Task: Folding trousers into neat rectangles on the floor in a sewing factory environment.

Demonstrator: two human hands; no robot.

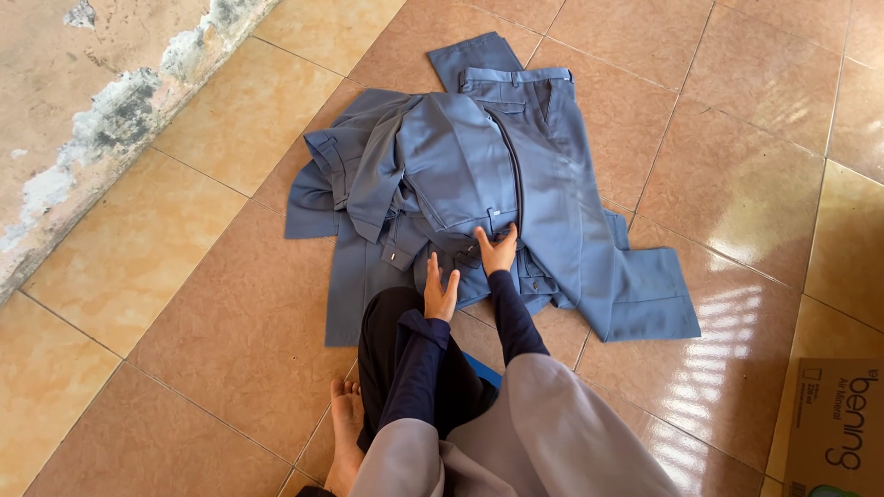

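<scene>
A heap of blue-grey clothes lies on the tiled floor in front of me. On top, a pair of blue-grey trousers (552,175) stretches from its waistband at the far end to a leg near the right. A crumpled jacket-like garment (405,156) overlaps it on the left. My left hand (439,290) rests flat on the near edge of the cloth, fingers together. My right hand (499,249) presses on the heap just beyond it, fingers spread on the fabric. Both arms wear dark navy sleeves under loose grey cloth.
My knee in black cloth (396,350) and a bare foot (345,433) sit at the bottom centre. A cardboard box (833,428) stands at the bottom right. A stained, peeling wall (83,120) runs along the left. Glossy tan floor tiles (737,184) surround the heap.
</scene>
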